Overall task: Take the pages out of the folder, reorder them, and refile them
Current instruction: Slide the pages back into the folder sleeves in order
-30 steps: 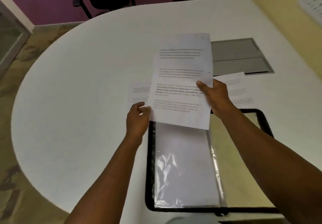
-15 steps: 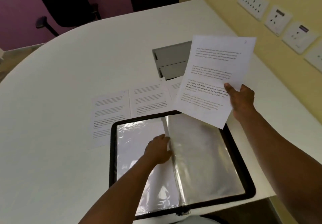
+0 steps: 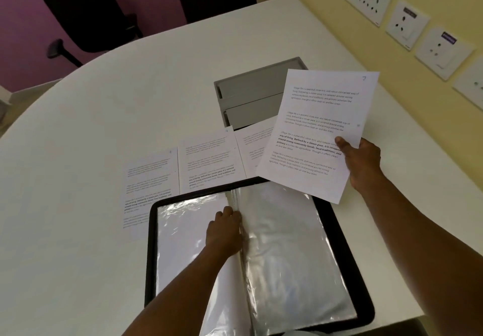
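A black-edged display folder [image 3: 339,233] lies open on the white table, its clear plastic sleeves showing. My left hand [image 3: 223,233] rests at the folder's spine, fingers curled against the edge of a sleeve. My right hand [image 3: 363,162] pinches a printed page [image 3: 318,132] by its right edge and holds it tilted in the air above the folder's far right corner. Three more printed pages [image 3: 206,163] lie side by side on the table just beyond the folder; the rightmost is partly hidden by the held page.
A grey cable hatch [image 3: 251,92] is set into the table [image 3: 104,116] behind the pages. Wall sockets [image 3: 405,22] line the yellow wall at right. A black office chair [image 3: 78,14] stands beyond the far table edge.
My left hand let go of the page and dropped onto the folder's spine. My right hand carried the page to the right, above the folder's corner. The view shifted left.
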Motion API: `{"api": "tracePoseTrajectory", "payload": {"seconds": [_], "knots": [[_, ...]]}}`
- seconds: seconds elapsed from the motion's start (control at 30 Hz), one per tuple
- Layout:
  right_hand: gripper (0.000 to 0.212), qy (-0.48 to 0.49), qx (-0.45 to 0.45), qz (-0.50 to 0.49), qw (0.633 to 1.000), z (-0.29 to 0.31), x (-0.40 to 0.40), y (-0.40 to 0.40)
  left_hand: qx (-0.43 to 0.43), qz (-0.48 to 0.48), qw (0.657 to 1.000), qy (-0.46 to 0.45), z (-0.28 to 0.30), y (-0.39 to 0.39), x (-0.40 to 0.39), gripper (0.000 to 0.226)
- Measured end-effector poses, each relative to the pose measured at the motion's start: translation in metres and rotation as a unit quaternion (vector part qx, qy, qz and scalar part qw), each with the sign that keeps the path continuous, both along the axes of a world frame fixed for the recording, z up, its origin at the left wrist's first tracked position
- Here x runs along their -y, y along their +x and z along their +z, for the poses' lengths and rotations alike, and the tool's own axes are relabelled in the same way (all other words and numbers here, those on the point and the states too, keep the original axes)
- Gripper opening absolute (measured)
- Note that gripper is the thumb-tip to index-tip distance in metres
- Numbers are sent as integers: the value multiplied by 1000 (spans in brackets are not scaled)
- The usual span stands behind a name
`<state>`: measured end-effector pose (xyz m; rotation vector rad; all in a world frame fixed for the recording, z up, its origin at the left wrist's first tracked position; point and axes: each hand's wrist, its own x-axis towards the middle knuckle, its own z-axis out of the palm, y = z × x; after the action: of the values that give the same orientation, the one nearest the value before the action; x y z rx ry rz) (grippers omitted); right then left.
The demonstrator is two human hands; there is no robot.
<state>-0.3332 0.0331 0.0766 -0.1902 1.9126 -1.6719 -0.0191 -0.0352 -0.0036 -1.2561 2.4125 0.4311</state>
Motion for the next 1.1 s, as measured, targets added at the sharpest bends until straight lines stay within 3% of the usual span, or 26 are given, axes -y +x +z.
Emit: {"api": "tracePoseTrajectory", "payload": {"seconds": [0.1,0.4,0.6,1.1], "knots": [[16,0,9,7,1000,-6,14,-7,-18,32,999,-5,0,-19,12,46],[14,10,36,19,999,-36,57,-34,-69,72,995,-20,-17,-61,42,67],[15,9,52,16,998,-50,76,-40,-82,-51,993,-71,-19,-82,65,32],[10,-15,65,13,998,-61,93,-47,-187,-58,979,47,-21,-102,75,12]]}}
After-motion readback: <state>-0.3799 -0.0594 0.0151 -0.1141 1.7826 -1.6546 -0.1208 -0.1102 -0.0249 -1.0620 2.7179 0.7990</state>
